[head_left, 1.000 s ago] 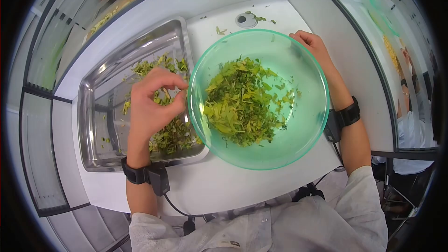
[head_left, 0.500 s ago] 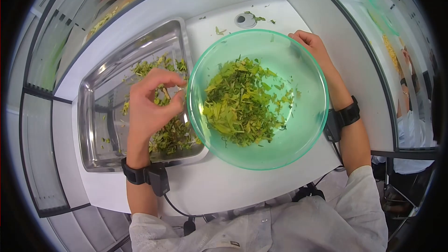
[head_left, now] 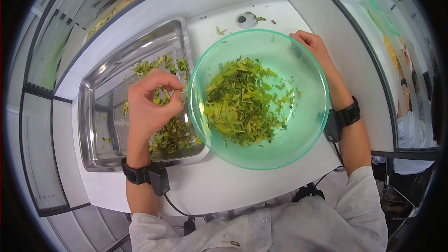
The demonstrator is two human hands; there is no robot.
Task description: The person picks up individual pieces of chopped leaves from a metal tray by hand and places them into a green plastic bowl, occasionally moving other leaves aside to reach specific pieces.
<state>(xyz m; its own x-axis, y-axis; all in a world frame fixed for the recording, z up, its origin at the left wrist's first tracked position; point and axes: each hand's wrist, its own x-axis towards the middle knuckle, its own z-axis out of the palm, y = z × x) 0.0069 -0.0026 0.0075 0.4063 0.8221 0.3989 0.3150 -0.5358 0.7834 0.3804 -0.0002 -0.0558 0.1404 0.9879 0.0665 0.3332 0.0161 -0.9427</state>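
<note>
A translucent green bowl (head_left: 303, 135) stands on the white table, with a heap of chopped green leaves (head_left: 242, 102) mostly in its left half. My right hand (head_left: 313, 45) has its fingers curled on the bowl's upper right rim. Just left of the bowl, my left hand (head_left: 156, 100) hovers over a steel tray (head_left: 100, 154), thumb and forefinger pinched together. Whatever is between those fingertips, if anything, is too small to make out. More leaf pieces (head_left: 170, 137) lie in the tray, mainly on its right side, partly hidden behind my left hand.
Leaf scraps (head_left: 256, 17) lie by a round cable grommet (head_left: 246, 20) at the back. Low partitions (head_left: 345, 60) border the table. Cables hang from the black wrist straps (head_left: 136, 171). Other people's hands and materials show beyond the partitions.
My left hand has shifted slightly left, away from the bowl's rim, and its thumb and forefinger have come closer together. My right hand has stayed at the rim.
</note>
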